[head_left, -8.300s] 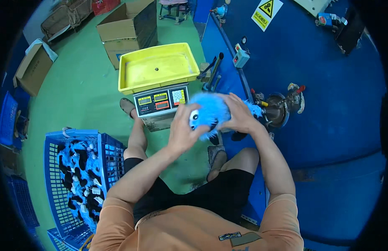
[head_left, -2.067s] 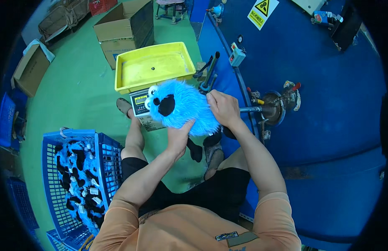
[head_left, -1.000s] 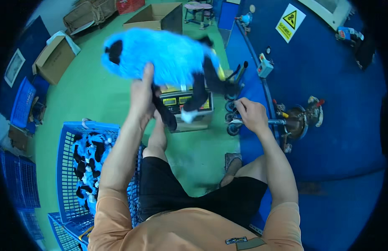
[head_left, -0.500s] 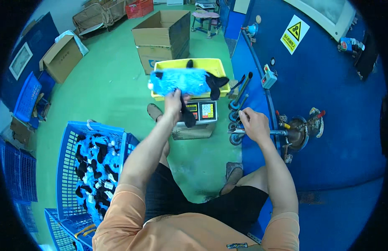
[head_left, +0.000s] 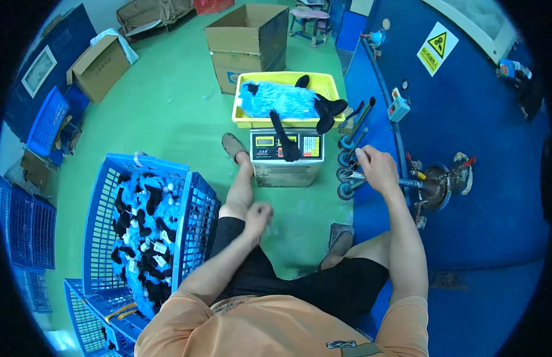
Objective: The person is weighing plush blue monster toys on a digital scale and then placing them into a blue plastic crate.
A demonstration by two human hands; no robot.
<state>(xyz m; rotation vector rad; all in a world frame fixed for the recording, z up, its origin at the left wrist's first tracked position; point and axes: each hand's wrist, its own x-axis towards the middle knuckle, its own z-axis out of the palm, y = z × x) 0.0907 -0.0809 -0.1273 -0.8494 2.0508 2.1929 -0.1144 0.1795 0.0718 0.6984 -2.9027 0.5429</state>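
Fingers of left hand (head_left: 259,219) blurred, spread unclear; right hand (head_left: 376,168) curled near tube (head_left: 410,182), hold unclear; far plush (head_left: 282,100) seemed placed, next grasp likely needed spread fingers

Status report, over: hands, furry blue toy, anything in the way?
Left hand blurred, grip unclear; right hand at the metal tube. Blue plush toy lying in the yellow tray. Its black limb partly blocks the scale panel.

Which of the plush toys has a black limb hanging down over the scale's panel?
The lone blue plush toy lying in the yellow tray; its black limb hangs over the scale. Other plush toys lie heaped in the blue basket.
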